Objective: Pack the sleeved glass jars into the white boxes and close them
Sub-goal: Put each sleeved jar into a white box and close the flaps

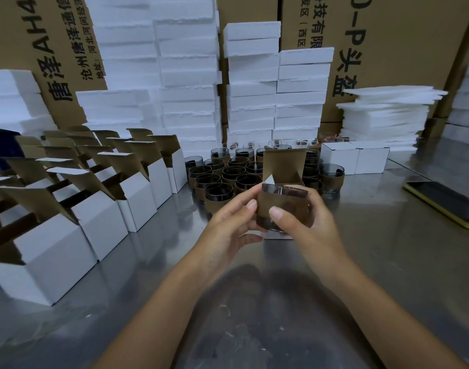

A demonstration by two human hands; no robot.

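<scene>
Head view, L to R: rows of open white boxes (95, 209) w/ flaps up along the left of the bench (387, 262), insides too dark to read. Mid: cluster of sleeved jars (228, 174) packed close together. Just in front of them the left hand (228, 222) & right hand (305, 222) both hold one jar (284, 206). Left fingers are curled on its left side, right thumb is pressed on the front of the sleeve, right fingers are wrapped round the back. Jar is off the bench, right by an open box (284, 166) whose lid flap stands up behind it; can't tell if they touch. Further right: closed boxes (355, 158), then a phone (446, 203)

Risks, my read:
- grip is mostly on the cardboard sleeve, so the glass could slide out the bottom if the sleeve is loose
- neither hand steadies the open box, so it may skid or tip on the smooth metal as the jar goes in
- rim or sleeve edge could snag a side flap & jam
- knuckles are v. near the cluster, so a jerk could knock jars together
</scene>
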